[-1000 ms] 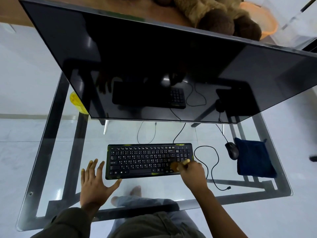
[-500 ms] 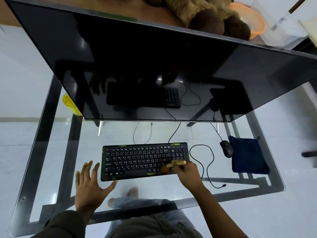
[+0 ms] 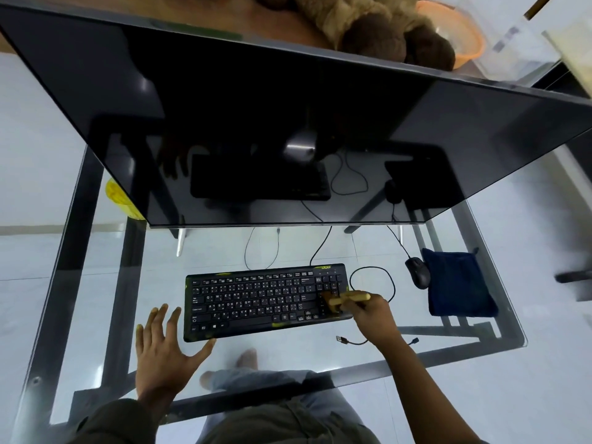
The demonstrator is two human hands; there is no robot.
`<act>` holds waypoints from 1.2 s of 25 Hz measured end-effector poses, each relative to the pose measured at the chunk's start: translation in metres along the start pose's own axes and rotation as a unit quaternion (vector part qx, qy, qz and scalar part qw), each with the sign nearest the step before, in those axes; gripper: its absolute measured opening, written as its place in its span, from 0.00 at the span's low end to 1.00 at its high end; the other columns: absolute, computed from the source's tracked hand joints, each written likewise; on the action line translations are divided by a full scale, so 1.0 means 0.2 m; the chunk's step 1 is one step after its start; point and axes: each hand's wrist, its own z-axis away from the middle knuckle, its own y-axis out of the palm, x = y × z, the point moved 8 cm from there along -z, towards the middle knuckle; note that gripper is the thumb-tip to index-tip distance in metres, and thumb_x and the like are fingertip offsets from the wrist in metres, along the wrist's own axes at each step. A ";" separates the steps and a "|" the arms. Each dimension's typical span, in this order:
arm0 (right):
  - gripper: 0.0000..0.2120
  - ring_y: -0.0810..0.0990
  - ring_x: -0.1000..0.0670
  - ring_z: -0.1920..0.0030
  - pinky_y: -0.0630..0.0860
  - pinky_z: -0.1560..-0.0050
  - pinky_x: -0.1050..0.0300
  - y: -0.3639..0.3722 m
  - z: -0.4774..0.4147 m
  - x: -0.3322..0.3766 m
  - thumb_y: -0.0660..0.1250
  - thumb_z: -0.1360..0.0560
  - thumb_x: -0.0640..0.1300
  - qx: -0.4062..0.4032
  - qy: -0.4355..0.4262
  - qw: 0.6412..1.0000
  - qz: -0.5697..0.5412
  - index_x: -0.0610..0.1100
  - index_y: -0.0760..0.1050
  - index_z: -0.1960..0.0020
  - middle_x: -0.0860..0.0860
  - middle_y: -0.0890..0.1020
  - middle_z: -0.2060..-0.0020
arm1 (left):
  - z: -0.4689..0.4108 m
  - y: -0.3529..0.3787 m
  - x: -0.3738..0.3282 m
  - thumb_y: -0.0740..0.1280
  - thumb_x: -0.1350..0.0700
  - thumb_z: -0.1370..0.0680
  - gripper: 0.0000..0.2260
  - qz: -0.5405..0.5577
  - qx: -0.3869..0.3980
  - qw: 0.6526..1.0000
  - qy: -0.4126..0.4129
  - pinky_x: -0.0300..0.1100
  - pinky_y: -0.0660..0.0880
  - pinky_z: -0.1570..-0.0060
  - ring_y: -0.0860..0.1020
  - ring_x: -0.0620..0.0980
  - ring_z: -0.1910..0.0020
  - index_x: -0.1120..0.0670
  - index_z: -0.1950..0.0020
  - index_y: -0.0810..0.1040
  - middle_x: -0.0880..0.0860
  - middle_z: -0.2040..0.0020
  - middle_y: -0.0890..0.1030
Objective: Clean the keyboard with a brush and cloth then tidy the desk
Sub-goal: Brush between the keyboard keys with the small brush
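My right hand (image 3: 373, 315) grips the brush (image 3: 344, 299) on the keyboard's (image 3: 262, 301) right end. My left hand (image 3: 166, 347) lies flat, fingers spread, on the counter (image 3: 96, 315).

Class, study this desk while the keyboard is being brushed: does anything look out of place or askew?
Mostly tidy. One oddity: a loose cable lies looped on the glass desk right of the keyboard, its USB plug lying unplugged near the right hand. The keyboard also sits slightly tilted to the desk edge.
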 end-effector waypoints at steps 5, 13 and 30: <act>0.13 0.79 0.60 0.70 0.71 0.68 0.71 0.01 -0.04 0.04 0.68 0.22 0.38 0.005 -0.009 1.000 -0.022 0.57 0.82 0.55 0.64 0.83 0.68 | 0.00 0.00 -0.01 0.59 0.25 0.34 0.45 -0.002 0.003 1.000 0.002 0.59 0.49 0.23 0.57 0.59 0.21 0.55 0.27 0.68 0.59 0.24 0.65; 0.05 0.79 0.59 0.70 0.74 0.65 0.66 -0.01 -0.09 0.07 0.70 0.22 0.47 -0.032 -0.009 0.999 -0.003 0.51 0.85 0.50 0.57 0.85 0.64 | 0.02 0.00 0.01 0.59 0.24 0.34 0.46 0.000 0.009 1.000 -0.004 0.60 0.49 0.23 0.57 0.59 0.21 0.54 0.27 0.68 0.59 0.23 0.64; 0.08 0.83 0.58 0.62 0.78 0.59 0.64 0.07 -0.10 0.06 0.71 0.23 0.46 -0.013 -0.040 0.999 0.001 0.54 0.85 0.45 0.57 0.87 0.52 | 0.00 0.01 0.00 0.57 0.23 0.34 0.47 -0.001 0.014 1.000 -0.005 0.61 0.50 0.23 0.56 0.60 0.21 0.54 0.26 0.67 0.59 0.22 0.63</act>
